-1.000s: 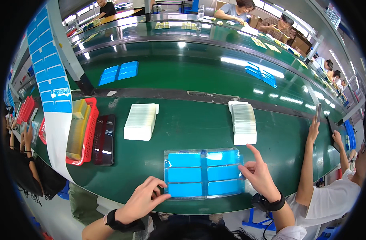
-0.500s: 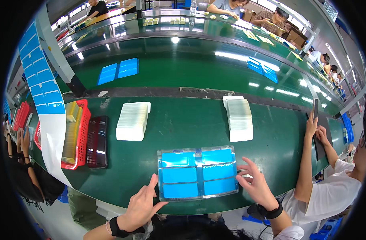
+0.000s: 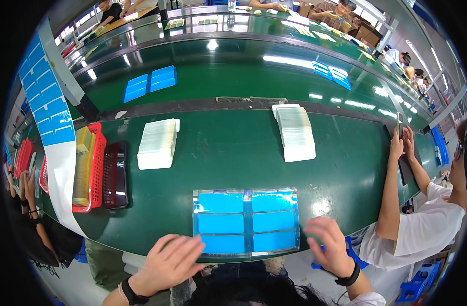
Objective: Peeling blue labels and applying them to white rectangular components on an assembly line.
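A clear flat tray (image 3: 248, 220) with several blue rectangular pieces (image 3: 221, 223), set in two columns, lies at the near edge of the green table in front of me. My left hand (image 3: 172, 261) is open, its fingers stretched out and their tips at the tray's near left corner. To the right of the tray, my right hand (image 3: 330, 244) is open and slightly blurred, thumb and fingers apart, holding nothing. Beyond the tray stand two stacks of thin whitish cards, a left stack (image 3: 159, 145) and a right stack (image 3: 296, 133).
At left are a red basket (image 3: 96, 168) of yellowish cards, a dark tray (image 3: 116, 176) and a hanging blue-and-white sheet (image 3: 48, 97). Blue sheets (image 3: 150, 83) lie on the surface beyond the dark ledge. A person at right holds a phone (image 3: 399, 125); others sit farther off.
My right hand has drawn away from the tray's right edge. My left hand has shifted slightly down and left, its fingers now more together. The view has tilted a little.
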`<action>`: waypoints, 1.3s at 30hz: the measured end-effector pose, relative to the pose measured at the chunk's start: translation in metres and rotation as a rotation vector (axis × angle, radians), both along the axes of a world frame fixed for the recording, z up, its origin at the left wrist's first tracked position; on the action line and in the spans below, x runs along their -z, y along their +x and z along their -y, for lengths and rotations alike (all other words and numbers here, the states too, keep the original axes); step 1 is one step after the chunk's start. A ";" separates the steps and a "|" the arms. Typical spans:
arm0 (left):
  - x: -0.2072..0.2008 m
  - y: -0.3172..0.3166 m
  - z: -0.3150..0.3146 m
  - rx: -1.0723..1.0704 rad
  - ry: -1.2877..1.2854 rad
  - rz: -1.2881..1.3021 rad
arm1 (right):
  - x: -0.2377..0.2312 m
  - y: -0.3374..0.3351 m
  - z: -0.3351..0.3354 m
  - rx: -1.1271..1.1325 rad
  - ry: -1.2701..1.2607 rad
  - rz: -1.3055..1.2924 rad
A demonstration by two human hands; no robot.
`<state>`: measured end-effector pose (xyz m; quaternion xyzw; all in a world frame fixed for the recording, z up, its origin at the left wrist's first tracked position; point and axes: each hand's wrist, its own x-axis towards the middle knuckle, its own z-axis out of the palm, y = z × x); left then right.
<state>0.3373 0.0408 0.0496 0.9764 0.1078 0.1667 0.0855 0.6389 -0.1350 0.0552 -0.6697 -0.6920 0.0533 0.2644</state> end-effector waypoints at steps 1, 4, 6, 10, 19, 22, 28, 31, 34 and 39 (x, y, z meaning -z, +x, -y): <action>-0.003 0.002 -0.001 0.082 0.069 -0.072 | 0.005 0.001 -0.002 -0.135 0.044 0.115; 0.000 0.011 -0.018 0.277 0.146 -0.219 | 0.005 -0.005 -0.012 -0.365 -0.027 0.305; 0.007 0.010 -0.021 0.297 0.172 -0.201 | 0.014 -0.005 -0.009 -0.375 -0.020 0.326; 0.015 0.007 -0.022 0.349 0.242 -0.156 | 0.028 -0.002 -0.003 -0.427 0.064 0.436; 0.022 0.007 -0.017 0.315 0.136 -0.042 | 0.019 0.016 -0.004 -0.425 0.048 0.390; 0.015 0.011 -0.023 0.356 0.113 -0.144 | 0.012 0.022 -0.016 -0.456 -0.009 0.401; 0.026 0.054 -0.005 0.442 0.041 -0.033 | 0.010 -0.017 -0.044 -0.579 -0.046 0.305; 0.023 0.068 0.000 0.493 -0.080 0.000 | 0.003 -0.029 -0.053 -0.594 -0.083 0.227; -0.005 0.049 -0.023 0.392 -0.013 -0.129 | -0.021 -0.008 -0.055 -0.519 -0.132 0.297; -0.008 0.030 -0.045 0.298 0.097 -0.248 | -0.018 0.020 -0.063 -0.522 -0.253 0.461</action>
